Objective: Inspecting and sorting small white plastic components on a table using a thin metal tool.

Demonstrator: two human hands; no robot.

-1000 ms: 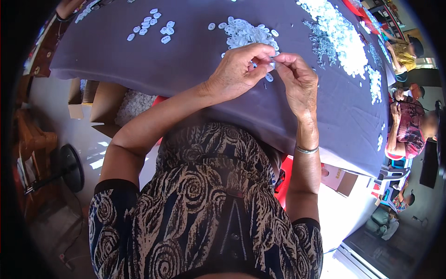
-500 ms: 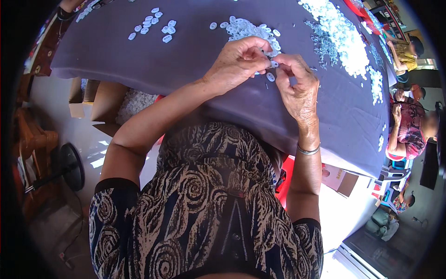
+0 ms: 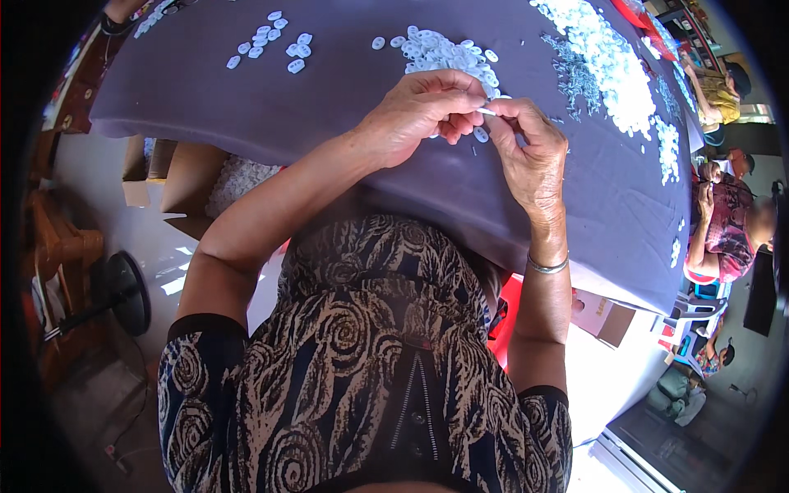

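Note:
Above the near edge of the table, my two hands meet fingertip to fingertip at a small white plastic piece (image 3: 487, 112), seen edge-on. My left hand (image 3: 411, 115) pinches it at one end with thumb and forefinger, the other fingers curled beneath. From the other side, the thumb and forefinger of my right hand (image 3: 530, 152) close on it. My fingers cover part of the piece. Just beyond my hands lies a pile of flat white oval pieces with holes (image 3: 436, 51); a single oval piece (image 3: 481, 134) rests on the cloth between my hands.
Purple-grey cloth (image 3: 345, 74) covers the table. Loose oval pieces (image 3: 261, 37) lie far left. At right are small metal parts (image 3: 575, 78) beside a large heap of white pieces (image 3: 620, 90). Several people sit along the right. A cardboard box (image 3: 193, 181) stands below the table's left edge.
The small white piece has turned edge-on between my fingertips. My left fingers have shifted slightly, and my right hand has barely moved.

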